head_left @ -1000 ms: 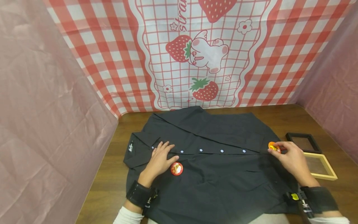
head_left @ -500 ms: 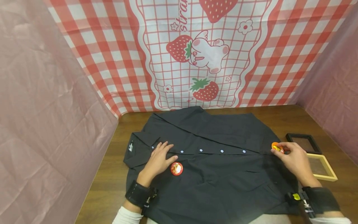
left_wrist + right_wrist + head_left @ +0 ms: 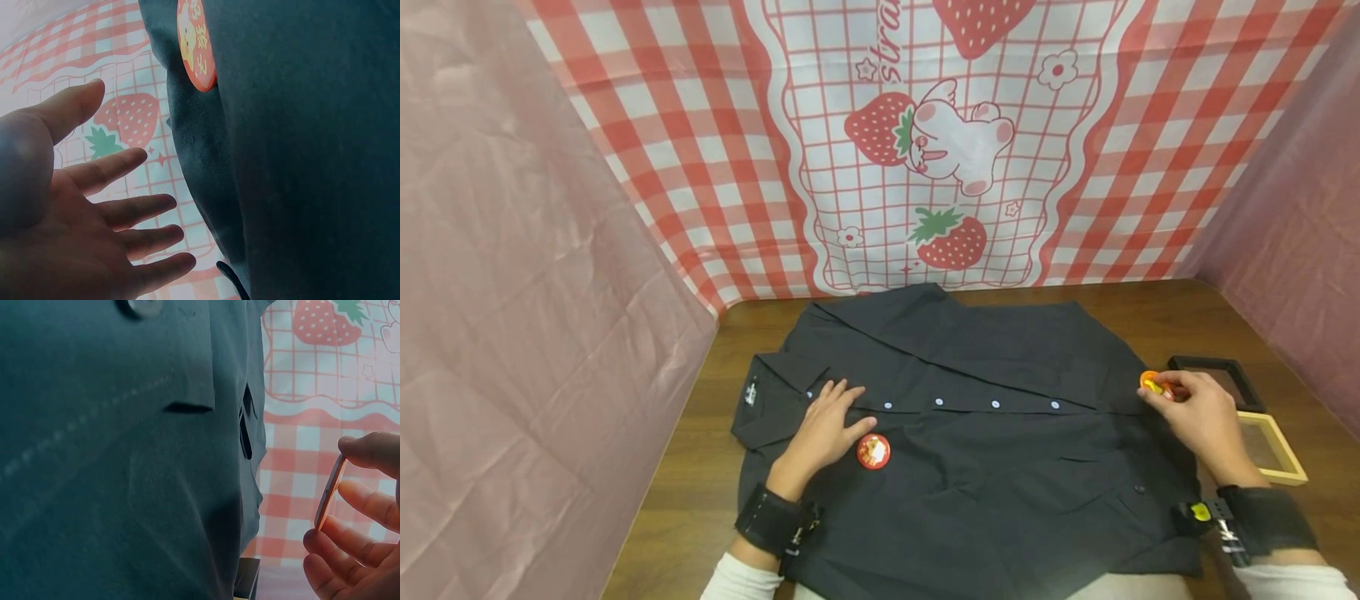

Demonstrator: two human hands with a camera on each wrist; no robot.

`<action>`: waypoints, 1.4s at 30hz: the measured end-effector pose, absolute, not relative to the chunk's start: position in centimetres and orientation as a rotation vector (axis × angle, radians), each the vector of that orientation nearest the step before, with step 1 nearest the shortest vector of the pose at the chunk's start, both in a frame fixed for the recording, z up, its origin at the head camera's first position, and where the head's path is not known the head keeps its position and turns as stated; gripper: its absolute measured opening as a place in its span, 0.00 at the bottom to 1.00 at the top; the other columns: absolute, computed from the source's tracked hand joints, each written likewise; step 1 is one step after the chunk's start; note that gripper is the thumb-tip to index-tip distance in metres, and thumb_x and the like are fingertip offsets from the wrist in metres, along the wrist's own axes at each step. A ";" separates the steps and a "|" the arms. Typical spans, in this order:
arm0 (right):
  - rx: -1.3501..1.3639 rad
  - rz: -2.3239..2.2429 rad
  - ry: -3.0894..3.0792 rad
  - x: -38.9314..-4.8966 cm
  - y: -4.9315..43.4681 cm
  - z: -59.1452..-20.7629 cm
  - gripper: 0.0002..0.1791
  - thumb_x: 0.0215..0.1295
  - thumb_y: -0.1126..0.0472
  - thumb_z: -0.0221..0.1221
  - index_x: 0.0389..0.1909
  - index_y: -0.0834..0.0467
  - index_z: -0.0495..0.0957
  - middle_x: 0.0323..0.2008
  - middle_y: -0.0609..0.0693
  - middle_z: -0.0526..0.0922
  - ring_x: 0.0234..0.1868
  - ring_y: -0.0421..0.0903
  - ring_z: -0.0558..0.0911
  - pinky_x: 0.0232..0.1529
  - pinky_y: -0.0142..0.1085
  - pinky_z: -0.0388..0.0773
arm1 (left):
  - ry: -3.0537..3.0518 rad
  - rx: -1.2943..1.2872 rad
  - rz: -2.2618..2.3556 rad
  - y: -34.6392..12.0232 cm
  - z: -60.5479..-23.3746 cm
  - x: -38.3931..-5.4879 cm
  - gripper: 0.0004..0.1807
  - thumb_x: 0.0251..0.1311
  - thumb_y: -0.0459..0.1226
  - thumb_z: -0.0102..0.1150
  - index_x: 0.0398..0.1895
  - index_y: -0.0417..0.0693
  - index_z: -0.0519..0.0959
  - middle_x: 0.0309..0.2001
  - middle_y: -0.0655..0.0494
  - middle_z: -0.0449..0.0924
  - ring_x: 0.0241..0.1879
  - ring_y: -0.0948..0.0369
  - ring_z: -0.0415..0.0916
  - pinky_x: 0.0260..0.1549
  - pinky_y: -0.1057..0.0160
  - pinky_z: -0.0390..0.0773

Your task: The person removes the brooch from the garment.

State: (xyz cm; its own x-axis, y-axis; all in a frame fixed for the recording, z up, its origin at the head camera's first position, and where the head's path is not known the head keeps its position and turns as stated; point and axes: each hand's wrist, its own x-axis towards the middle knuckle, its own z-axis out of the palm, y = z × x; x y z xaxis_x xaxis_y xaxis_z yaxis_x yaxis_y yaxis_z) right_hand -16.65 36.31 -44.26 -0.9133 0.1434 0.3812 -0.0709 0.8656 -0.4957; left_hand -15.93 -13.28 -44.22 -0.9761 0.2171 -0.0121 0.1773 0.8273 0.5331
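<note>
A dark collared shirt [image 3: 1000, 475] lies spread on the wooden table, its row of light buttons running across the middle. My right hand [image 3: 1208, 425] pinches a round orange badge [image 3: 1152, 383] between thumb and fingers at the shirt's right edge; the right wrist view shows the badge [image 3: 329, 494] edge-on, apart from the cloth. On the left part of the shirt is a round red badge [image 3: 873, 452] with a cartoon figure. Just beside it my left hand [image 3: 827, 425] is over the cloth, fingers spread, holding nothing. In the left wrist view its fingers [image 3: 140, 209] are extended.
To the right of the shirt, a black frame [image 3: 1246, 385] and a pale wooden frame [image 3: 1292, 457] lie on the table [image 3: 670, 492], partly behind my right hand. A checked strawberry cloth [image 3: 700, 150] hangs at the back, with pink cloth [image 3: 550, 292] at both sides.
My right hand has moved right and slightly away from me with the orange badge, towards the frames. The left hand, the red badge and the shirt have hardly moved.
</note>
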 end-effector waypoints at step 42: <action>-0.206 0.740 -2.726 -17.9 39.4 -44.5 0.25 0.64 0.52 0.62 0.46 0.72 0.77 0.40 0.72 0.78 0.40 0.64 0.76 0.31 0.40 0.64 | 2.896 0.294 0.814 -13.9 -45.0 -15.3 0.32 0.62 0.49 0.61 0.67 0.45 0.70 0.71 0.40 0.64 0.74 0.40 0.52 0.68 0.37 0.57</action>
